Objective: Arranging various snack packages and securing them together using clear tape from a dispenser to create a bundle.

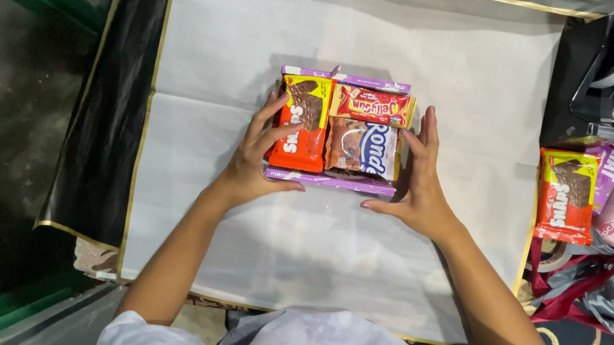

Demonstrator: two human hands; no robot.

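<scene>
White paper sheet (332,223) carries a purple box (331,181) with 3 snack packets (345,126) stacked on top, mid-sheet. Left hand (259,160) and right hand (416,181) flank the stack, fingers spread and pressed against its sides, not gripping. Tape dispenser (597,72) far right.

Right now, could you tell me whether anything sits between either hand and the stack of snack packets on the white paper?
Nothing visible does. The left hand rests against the stack of snack packets on its left side, and the right hand on its right.
</scene>
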